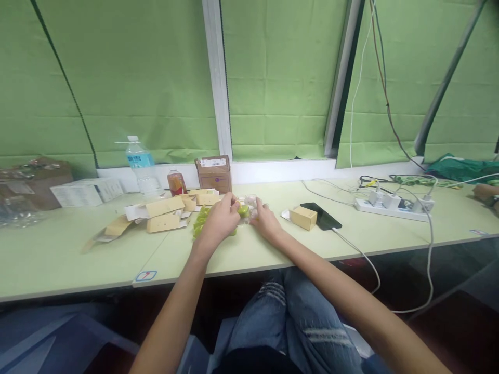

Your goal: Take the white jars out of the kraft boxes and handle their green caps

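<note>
My left hand (220, 218) is curled over a small green object (244, 210) wrapped in clear plastic, fingers pinching it. My right hand (265, 221) holds the other side of the same clear wrapping, fingers bent around it. Several more green pieces (199, 224) lie on the pale table (78, 254) just left of my left hand. Flat and folded tan cartons (163, 215) are scattered further left.
A water bottle (142, 166), a small amber bottle (176, 183) and a brown box (214, 174) stand by the window sill. A small tan box (304, 217) and a black phone (322, 215) lie to the right, beside a power strip (393, 205) with cables. Another person's hand (485, 193) shows at the far right.
</note>
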The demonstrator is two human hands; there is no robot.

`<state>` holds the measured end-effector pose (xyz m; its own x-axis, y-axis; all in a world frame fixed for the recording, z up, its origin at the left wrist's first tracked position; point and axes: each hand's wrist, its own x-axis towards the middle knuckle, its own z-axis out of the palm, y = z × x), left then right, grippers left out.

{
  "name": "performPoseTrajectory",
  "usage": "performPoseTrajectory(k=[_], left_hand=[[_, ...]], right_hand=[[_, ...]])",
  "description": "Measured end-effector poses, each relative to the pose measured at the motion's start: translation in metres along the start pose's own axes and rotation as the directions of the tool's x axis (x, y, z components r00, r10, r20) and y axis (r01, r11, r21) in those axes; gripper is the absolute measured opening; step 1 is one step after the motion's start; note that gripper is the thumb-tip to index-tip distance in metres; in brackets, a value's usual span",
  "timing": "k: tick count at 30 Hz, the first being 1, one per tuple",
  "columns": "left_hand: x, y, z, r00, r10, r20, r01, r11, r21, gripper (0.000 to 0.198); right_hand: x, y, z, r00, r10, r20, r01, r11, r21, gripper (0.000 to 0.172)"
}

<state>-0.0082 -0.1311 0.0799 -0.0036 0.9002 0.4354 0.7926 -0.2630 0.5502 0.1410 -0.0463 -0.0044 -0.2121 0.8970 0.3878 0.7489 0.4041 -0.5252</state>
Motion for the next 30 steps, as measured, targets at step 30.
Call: performPoseTrajectory(k=[30], left_hand=[[-0.021, -0.024, 0.093, 0.997, 0.075, -0.008, -0.076, 0.995, -0.069, 0.011]], right_hand=[[-0.061, 0.033, -0.026, 0.974, -0.225, -0.008, 0.216, 0.926, 0.309, 0.046]])
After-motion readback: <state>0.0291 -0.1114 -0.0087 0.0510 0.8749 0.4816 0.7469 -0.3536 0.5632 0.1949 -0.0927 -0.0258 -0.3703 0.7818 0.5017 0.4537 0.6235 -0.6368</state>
